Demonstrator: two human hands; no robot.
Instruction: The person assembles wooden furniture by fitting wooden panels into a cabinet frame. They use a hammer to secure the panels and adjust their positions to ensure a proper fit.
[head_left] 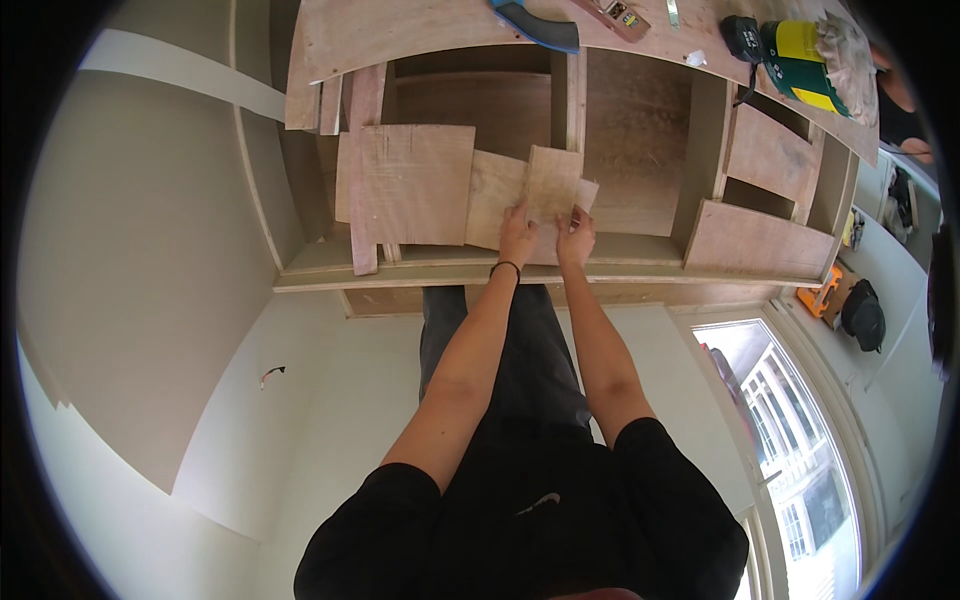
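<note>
Both of my arms reach forward to a small rectangular plywood offcut (553, 182) that stands on the lower shelf of an unfinished wooden cabinet (450, 275). My left hand (517, 236), a black band on its wrist, grips the offcut's lower left edge. My right hand (577, 236) grips its lower right edge. The offcut overlaps another light plywood piece (495, 200) just to its left. A larger square plywood panel (415, 185) leans further left.
On the cabinet's top board lie a blue-handled hand saw (540, 25), a small wooden plane (620, 15) and a green and yellow power tool (800, 60). At right are an orange tool (825, 295), a black bag (862, 315) and a window (790, 440).
</note>
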